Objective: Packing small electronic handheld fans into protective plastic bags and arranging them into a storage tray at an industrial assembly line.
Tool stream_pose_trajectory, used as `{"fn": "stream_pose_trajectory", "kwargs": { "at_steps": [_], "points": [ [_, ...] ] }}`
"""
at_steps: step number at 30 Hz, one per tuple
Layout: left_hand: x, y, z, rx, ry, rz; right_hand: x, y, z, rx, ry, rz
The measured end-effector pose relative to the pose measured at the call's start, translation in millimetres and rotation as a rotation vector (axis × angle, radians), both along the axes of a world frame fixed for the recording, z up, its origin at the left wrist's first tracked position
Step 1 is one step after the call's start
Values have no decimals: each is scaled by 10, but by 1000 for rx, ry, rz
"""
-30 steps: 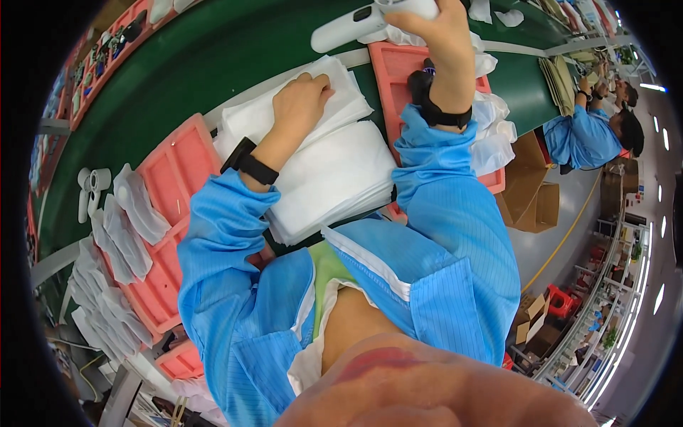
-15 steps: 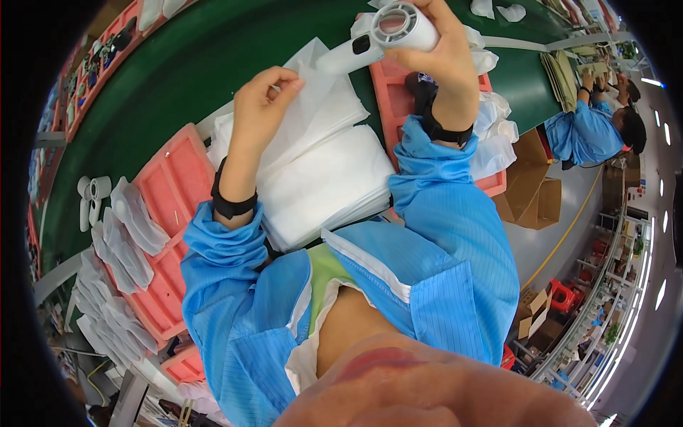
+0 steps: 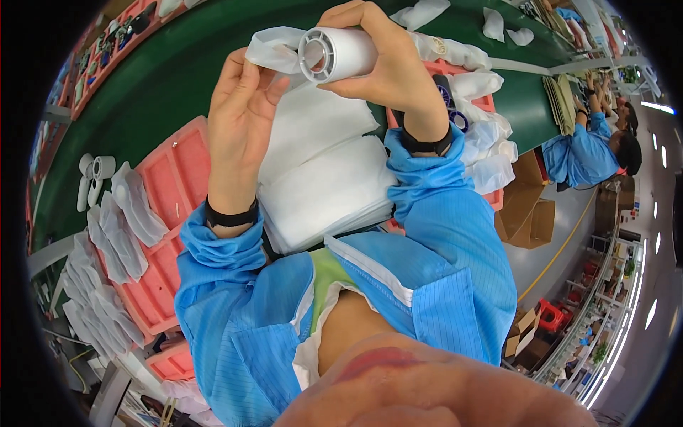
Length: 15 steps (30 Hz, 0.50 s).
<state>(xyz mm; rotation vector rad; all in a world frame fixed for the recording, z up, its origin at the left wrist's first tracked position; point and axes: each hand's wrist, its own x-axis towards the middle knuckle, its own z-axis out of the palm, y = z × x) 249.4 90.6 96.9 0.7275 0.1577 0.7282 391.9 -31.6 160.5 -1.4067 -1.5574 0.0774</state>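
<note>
My right hand (image 3: 395,67) is wrapped round the barrel-shaped head of a white handheld fan (image 3: 353,54), its round ringed end facing left. The fan's handle is inside or behind a thin translucent white bag (image 3: 276,48), so most of it is hidden. My left hand (image 3: 245,107) is closed on that bag, thumb and fingers around its lower side, just left of the fan head. Below both hands lies a thick stack of flat white bags (image 3: 334,181).
Red trays (image 3: 171,167) stand at left, with bagged items (image 3: 117,235) on and beside them. Two bare white fans (image 3: 94,174) lie at far left. At right, another red tray (image 3: 491,107) holds more bagged fans (image 3: 491,171). Cardboard boxes (image 3: 526,206) stand beyond; co-workers (image 3: 587,153) sit farther right.
The fan has moved left and turned, its ringed end now facing left. The bag has come up from the stack onto the handle, and my left hand has moved slightly left with it.
</note>
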Motion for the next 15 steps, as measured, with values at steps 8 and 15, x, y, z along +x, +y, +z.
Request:
{"fn": "stream_pose_trajectory", "kwargs": {
  "at_steps": [8,15],
  "points": [
    [-71,212,-113,284,15,-103,35,241,-444,318,-255,-134],
    [-107,194,16,561,528,336,-16,298,-536,290,-291,-113]
  ]
}}
